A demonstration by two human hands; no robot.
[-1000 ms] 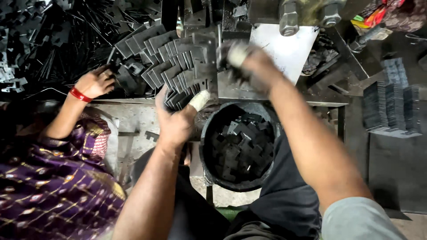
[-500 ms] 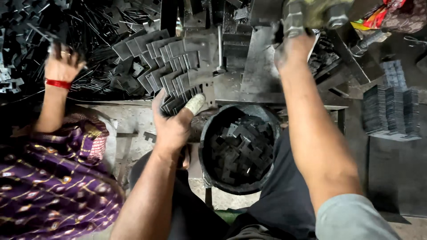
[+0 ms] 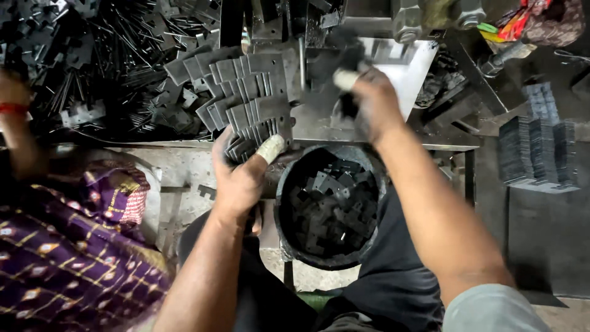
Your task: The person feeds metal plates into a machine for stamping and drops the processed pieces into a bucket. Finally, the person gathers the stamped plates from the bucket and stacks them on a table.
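the left hand (image 3: 243, 175) sits just left of the round black bucket (image 3: 286, 203). its fingers are curled shut around a fanned stack of flat grey metal plates (image 3: 246, 104), holding the near ends of them. the thumb has a pale wrap on its tip and points toward the bucket. the plates spread out like cards, up and to the left of the bucket, on the desk (image 3: 448, 144).

the right hand (image 3: 372, 101) is just above the bucket, over the desk. it is blurry. its fingers look closed on a small dark metal piece (image 3: 350, 107), and one finger has a pale wrap too. a flat pale sheet (image 3: 418, 67) lies under and behind this hand.

the bucket is between the two arms, against the near edge of the desk. it is partly full of small dark cut metal pieces (image 3: 329, 206), all jumbled.

far left of the bucket there is a big messy pile of thin rods and metal scraps (image 3: 110, 61). well to the right of the bucket stand neat dark stacks of plates (image 3: 538, 150).

another person sits to the left of the bucket, in purple patterned cloth (image 3: 55, 258). their arm (image 3: 18, 132) with a red band reaches toward the scrap pile.
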